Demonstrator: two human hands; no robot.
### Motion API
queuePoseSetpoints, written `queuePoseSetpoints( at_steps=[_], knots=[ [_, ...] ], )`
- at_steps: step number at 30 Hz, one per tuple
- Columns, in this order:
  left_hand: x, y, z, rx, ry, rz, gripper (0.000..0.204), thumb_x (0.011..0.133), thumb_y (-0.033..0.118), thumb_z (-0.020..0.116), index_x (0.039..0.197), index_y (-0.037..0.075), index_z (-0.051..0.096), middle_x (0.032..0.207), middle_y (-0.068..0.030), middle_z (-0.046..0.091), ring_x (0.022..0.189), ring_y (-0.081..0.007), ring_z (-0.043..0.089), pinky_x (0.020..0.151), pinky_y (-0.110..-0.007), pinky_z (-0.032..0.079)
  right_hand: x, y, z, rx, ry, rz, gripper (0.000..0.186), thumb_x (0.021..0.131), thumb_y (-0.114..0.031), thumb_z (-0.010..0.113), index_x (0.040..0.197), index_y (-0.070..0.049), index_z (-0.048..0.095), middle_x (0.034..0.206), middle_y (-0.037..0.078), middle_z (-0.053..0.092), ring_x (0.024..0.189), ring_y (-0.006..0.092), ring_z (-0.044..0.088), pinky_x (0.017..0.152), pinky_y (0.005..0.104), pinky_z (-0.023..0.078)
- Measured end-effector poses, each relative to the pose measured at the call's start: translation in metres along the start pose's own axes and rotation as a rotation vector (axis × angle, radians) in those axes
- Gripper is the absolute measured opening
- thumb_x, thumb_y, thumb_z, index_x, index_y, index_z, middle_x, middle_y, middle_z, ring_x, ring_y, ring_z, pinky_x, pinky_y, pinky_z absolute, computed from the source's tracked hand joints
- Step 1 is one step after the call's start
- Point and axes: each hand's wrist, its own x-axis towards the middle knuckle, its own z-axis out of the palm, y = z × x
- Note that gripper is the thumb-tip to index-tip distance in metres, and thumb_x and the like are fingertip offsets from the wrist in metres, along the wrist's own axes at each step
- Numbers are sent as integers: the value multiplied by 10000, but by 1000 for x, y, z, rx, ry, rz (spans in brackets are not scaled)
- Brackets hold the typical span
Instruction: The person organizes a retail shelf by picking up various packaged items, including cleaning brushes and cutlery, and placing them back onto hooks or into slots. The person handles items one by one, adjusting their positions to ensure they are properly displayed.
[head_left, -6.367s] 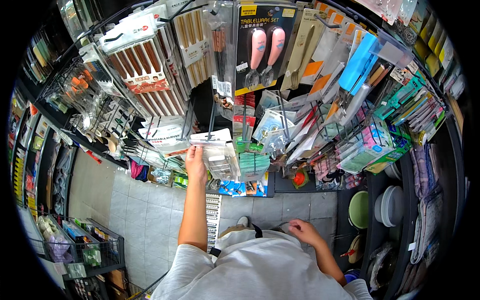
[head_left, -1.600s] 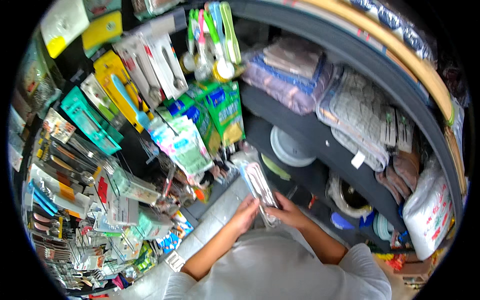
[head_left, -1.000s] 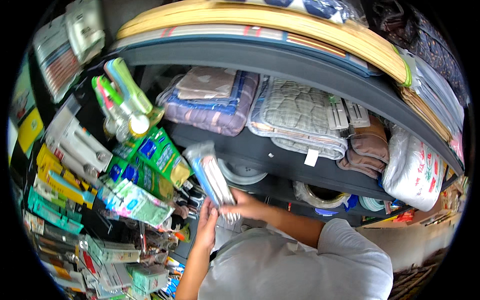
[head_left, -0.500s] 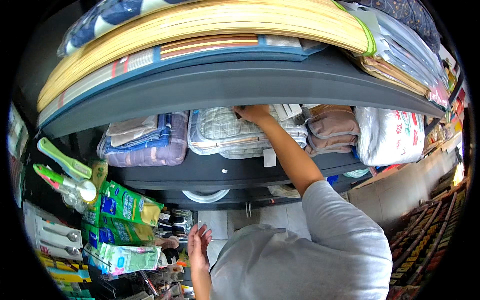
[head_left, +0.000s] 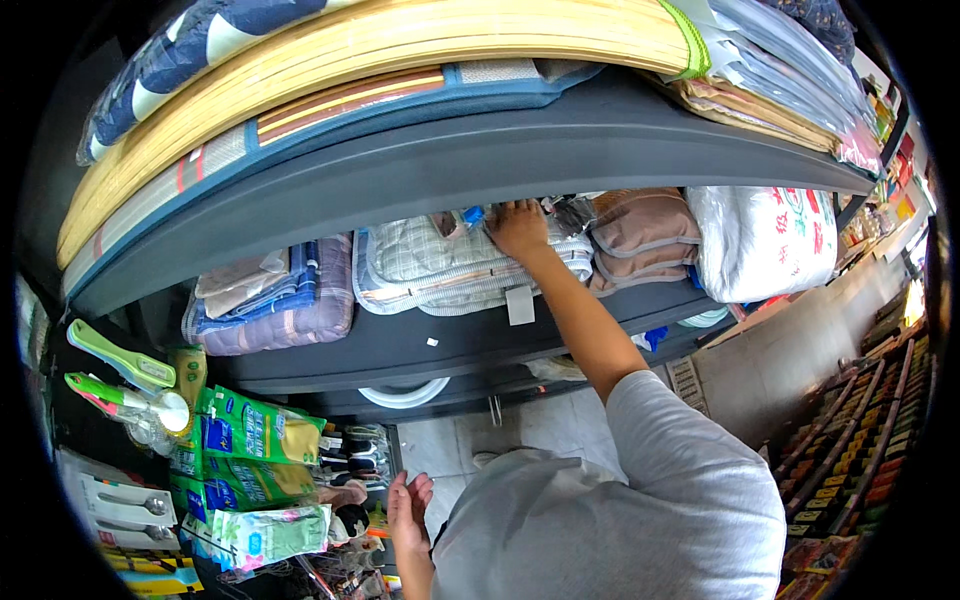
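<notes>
My right hand (head_left: 518, 230) reaches under the upper shelf, over a stack of folded plaid quilted pads (head_left: 415, 255). Its fingers curl downward, and whatever they grip is hidden beneath them. A clear-wrapped small item with a blue part (head_left: 473, 215) lies just left of this hand, and a dark wrapped bundle (head_left: 573, 214) just right of it. From the front of the stack hangs a blank-looking white tag (head_left: 520, 305). Low down, my left hand (head_left: 408, 508) hangs in the air beside hooked goods, fingers loosely bent and apart, holding nothing.
The upper dark shelf (head_left: 470, 155) carries a rolled bamboo mat (head_left: 380, 45) and folded mats. Folded purple bedding (head_left: 320, 310) lies left of the stack; brown quilted pads (head_left: 645, 240) and a white plastic-wrapped bundle (head_left: 765, 245) lie right. Green glove packets (head_left: 255, 425) hang at left.
My right hand has moved slightly right across the stack, uncovering the item with the blue part. A white box beside it no longer shows. The view has shifted a little.
</notes>
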Motion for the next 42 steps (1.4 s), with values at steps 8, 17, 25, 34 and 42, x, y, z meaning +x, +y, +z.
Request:
queuePoseSetpoints(
  at_steps=[8, 17, 25, 34, 42],
  knots=[
    [-20, -27, -42, -39, 145, -36, 461, 940, 361, 554, 1275, 54, 478, 1090, -135, 631, 944, -229, 624, 829, -333, 483, -32, 56, -69, -117, 259, 288, 543, 754, -366, 666, 1118, 6, 507, 986, 201, 611, 927, 369, 595, 798, 486, 461],
    [-18, -9, -35, -9, 145, -50, 412, 941, 321, 563, 1242, 48, 498, 1072, -122, 637, 930, -218, 629, 806, -305, 487, -21, 31, -55, 57, 34, 168, 498, 819, -474, 591, 1044, -31, 632, 1012, 196, 637, 930, 363, 629, 794, 448, 511],
    [-17, -24, -56, -30, 29, -83, 400, 938, 230, 573, 1256, 1, 492, 1108, -124, 632, 1028, -190, 607, 922, -293, 450, -32, -18, -135, 363, 20, -4, 396, 909, -308, 523, 1158, -10, 597, 1047, 211, 654, 905, 356, 651, 800, 414, 516],
    [-44, -22, -66, -65, 151, 41, 417, 958, 281, 546, 1256, -5, 489, 1159, -128, 619, 1050, -192, 598, 949, -306, 443, -82, -254, -135, 1455, -535, -576, 415, 885, -235, 636, 1239, -43, 539, 1048, 50, 632, 950, 142, 590, 828, 286, 468],
    [-96, -24, -89, -197, 466, 124, 376, 957, 264, 541, 1221, 0, 511, 1156, -156, 615, 1072, -239, 596, 942, -324, 451, -112, -534, -164, 1814, -639, -1071, 800, 842, -337, 691, 1407, 53, 281, 1419, 242, 372, 1326, 291, 372, 1071, 376, 314]
  ],
)
